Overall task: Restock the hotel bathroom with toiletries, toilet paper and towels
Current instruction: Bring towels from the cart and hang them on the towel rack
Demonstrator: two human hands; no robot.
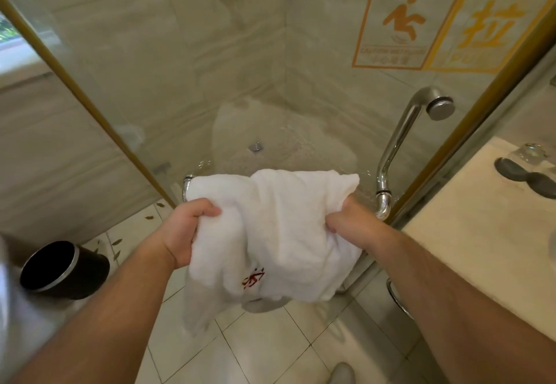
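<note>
At the far left, a black waste bin [64, 269] with a silver rim is seen lying tilted on the tiled floor [258, 344], close to the gold-edged glass of the shower enclosure [126, 104]. Just to its right, the left hand [186, 230] is held out. Its fingers are curled tightly round a bunched fold of a white towel [270, 227].

The towel is held up in front of the glass door, between the two hands. Its upper edge is laid against a chrome rail [188, 182], of which only the left end is shown. Red embroidery [254, 278] is seen on the lower part, and the rest hangs loose toward the floor.

The right hand [346, 218] is closed on the towel's right side, its fingers buried in the cloth. Beside it, a curved chrome door handle [400, 146] is fixed to the glass, and orange caution stickers [400, 25] are set above it. At the far right, a pale counter [469, 233] is seen, with dark flat objects [523, 176] and a drinking glass [531, 153] placed on it.
</note>
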